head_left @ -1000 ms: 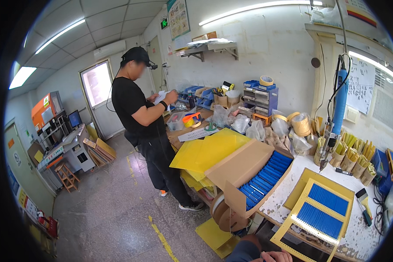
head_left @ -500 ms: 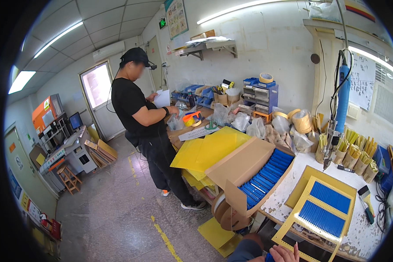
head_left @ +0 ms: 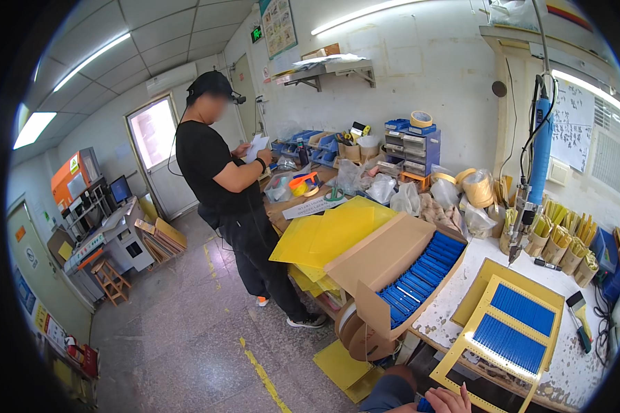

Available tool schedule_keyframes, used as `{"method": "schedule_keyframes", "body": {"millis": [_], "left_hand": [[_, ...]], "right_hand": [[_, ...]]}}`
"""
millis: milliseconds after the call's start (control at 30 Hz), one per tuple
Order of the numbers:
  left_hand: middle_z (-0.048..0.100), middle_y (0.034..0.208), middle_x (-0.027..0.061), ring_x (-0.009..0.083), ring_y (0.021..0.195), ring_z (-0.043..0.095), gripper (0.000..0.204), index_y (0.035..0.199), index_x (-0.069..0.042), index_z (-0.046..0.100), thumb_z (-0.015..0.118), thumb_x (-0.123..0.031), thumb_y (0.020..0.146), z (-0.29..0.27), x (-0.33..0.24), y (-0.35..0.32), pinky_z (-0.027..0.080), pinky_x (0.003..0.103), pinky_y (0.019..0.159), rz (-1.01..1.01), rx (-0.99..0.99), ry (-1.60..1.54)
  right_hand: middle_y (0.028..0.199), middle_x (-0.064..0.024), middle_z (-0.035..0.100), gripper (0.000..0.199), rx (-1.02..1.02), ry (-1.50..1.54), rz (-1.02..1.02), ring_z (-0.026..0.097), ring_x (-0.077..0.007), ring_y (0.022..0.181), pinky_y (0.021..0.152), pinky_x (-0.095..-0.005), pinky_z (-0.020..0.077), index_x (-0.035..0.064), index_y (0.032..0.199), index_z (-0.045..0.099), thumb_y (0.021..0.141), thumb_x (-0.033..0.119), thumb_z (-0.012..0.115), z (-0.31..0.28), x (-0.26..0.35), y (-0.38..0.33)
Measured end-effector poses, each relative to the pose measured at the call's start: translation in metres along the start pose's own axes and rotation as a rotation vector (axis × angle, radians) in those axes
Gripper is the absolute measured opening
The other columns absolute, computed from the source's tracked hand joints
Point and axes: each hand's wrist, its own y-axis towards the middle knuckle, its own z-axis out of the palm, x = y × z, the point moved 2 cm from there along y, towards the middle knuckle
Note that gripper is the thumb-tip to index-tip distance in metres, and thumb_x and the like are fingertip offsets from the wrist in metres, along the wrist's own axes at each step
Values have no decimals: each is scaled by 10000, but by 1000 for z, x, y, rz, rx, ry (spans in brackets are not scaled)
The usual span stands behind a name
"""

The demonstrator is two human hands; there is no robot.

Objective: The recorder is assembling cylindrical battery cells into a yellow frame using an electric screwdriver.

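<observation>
A hand (head_left: 449, 399) touches a small blue piece (head_left: 425, 405), on the person's side of the cardboard carton (head_left: 372, 251).
The grip is partly cut off; how tight, or which hand, I cannot tell. Right of the carton, a flat, perforated yellow frame (head_left: 518, 325) overhangs the flaking white worktop's (head_left: 430, 314) chipped edge, bare surface between.

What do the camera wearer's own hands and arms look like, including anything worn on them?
At the lower edge, a bare hand shows, cut off by the frame, with no glove and no ring that I can make out on its fingers. The wrists do not show clearly. Nearby is plain dark blue-grey cloth; whether sleeve or trouser leg, I cannot tell.
</observation>
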Motion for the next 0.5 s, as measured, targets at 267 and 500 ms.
{"method": "schedule_keyframes", "body": {"millis": [267,500], "left_hand": [[681,1084,136,231,905,680,268,1184,31,646,644,-60,931,7,1,-2,572,341,763,30,7,-50],[696,975,38,149,866,659,226,1156,-23,671,637,-102,947,-2,9,-2,529,279,757,57,115,107]], "right_hand": [[1432,-239,497,1005,17,52,10,446,-437,1349,1175,-587,269,18,1466,443,648,395,890,-1,6,-1],[1320,-268,567,801,-72,213,209,553,-459,1214,1040,-477,453,-15,1405,496,771,332,840,-7,-7,-10]]}}
